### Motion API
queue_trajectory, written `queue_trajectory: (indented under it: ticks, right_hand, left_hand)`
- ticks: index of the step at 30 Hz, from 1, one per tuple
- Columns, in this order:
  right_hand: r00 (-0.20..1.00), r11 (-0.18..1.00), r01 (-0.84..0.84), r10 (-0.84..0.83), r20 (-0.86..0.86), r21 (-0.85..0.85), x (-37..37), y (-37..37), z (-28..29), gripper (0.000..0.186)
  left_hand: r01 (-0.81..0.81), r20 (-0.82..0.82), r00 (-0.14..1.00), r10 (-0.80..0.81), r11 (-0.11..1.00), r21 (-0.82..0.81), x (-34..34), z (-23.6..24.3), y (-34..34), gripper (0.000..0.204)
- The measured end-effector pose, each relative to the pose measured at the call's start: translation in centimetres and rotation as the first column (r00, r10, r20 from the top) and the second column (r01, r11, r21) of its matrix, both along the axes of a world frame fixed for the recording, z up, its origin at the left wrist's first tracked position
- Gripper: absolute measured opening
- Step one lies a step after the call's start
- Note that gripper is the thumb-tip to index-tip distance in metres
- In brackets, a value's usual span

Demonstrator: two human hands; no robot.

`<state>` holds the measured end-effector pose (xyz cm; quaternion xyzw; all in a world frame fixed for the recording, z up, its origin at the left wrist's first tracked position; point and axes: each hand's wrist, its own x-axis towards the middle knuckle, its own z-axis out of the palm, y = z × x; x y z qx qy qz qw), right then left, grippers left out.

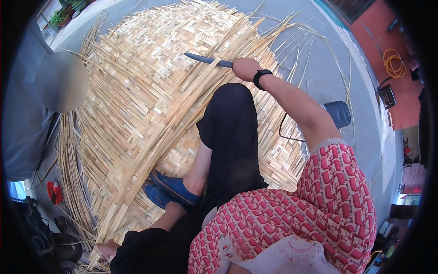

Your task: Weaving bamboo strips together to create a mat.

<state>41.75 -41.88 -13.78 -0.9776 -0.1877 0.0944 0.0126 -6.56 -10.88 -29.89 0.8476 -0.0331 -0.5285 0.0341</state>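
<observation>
My right hand is closed on a long, flat, dark blade-like tool, which lies across the bamboo strips with a pale strip looped over it near my fingers. At the lower left my left hand is closed around the ends of pale bamboo strips running diagonally across the mat. The large woven bamboo mat spreads beneath my legs, its loose strips fanning out along both sides. My blue shoes rest on it.
A person in grey is at the left edge, beside a red object and dark items. A dark container sits at the right on the grey floor. A coiled orange cable lies farther right, and plants stand at top left.
</observation>
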Motion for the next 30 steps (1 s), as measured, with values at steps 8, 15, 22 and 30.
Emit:
queue_trajectory:
  ticks: [8,15,22,30]
  right_hand:
    - [0.994,0.998,0.066,-0.066,0.082,-0.005,0.8,0.0,-1.0,0.023]
    - [0.974,0.988,0.157,-0.155,0.163,-0.002,5.4,-4.4,-0.8,0.023]
    - [0.925,0.940,0.339,-0.337,0.175,0.019,8.4,-7.9,3.8,0.028]
    - [0.931,0.880,0.343,-0.272,0.242,-0.329,14.7,-20.7,11.1,0.030]
  left_hand:
    - [-0.119,-0.113,0.986,0.122,0.992,0.030,0.1,-0.2,0.2,0.053]
    - [-0.156,-0.083,0.985,0.154,0.987,-0.024,-1.2,-2.0,1.5,0.036]
    - [0.005,-0.003,1.000,-0.006,0.934,-0.358,-3.1,-3.8,3.6,0.035]
    - [0.009,-0.004,1.000,-0.012,0.912,-0.410,-0.1,-2.5,2.5,0.034]
